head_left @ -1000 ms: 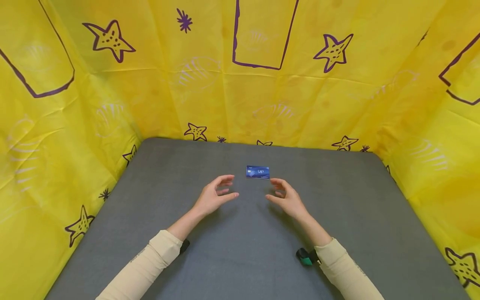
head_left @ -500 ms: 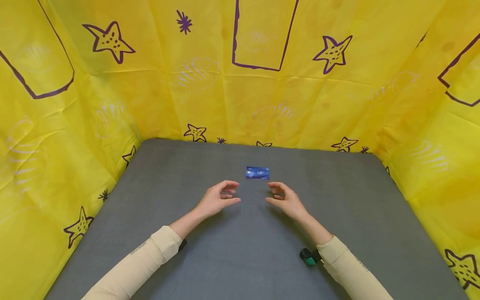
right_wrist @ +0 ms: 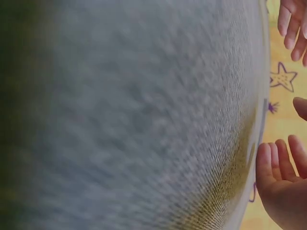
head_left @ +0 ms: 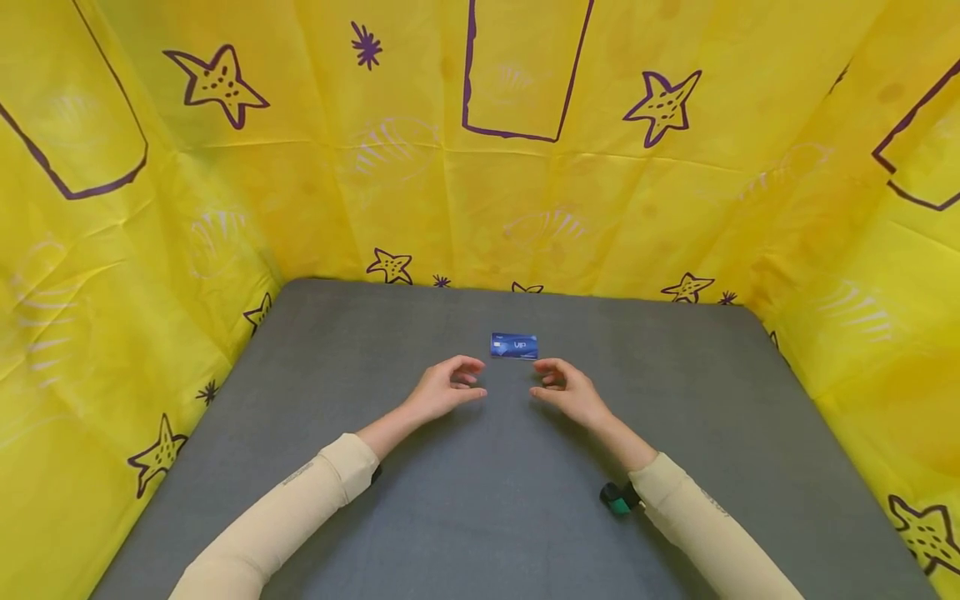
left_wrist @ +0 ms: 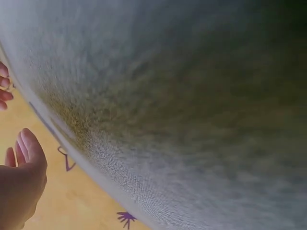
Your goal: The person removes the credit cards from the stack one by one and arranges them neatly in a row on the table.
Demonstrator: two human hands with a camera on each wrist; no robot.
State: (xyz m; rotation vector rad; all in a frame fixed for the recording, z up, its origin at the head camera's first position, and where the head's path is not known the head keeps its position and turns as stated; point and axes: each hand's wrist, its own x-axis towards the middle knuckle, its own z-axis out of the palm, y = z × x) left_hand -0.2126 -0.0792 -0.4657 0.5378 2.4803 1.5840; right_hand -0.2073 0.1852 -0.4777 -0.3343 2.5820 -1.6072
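A blue card (head_left: 514, 346) printed "VIP" lies flat on the grey tabletop (head_left: 480, 508), towards the far edge. Just short of its lower left corner is my left hand (head_left: 442, 390), fingers loosely bent and thumb apart, with nothing held. My right hand (head_left: 576, 393) mirrors it, its fingertips close by the card's lower right corner; whether they touch cannot be told. Between the two hands is a narrow gap. Both wrist views mostly show blurred grey cloth, with hands at their edges.
Yellow cloth walls (head_left: 420, 192) with purple starfish drawings enclose the table at the back and both sides. A black and green device (head_left: 618, 498) sits under my right wrist.
My left hand has shifted a little to the right, narrowing the gap to my right hand. The right hand has barely moved, and the card lies where it was.
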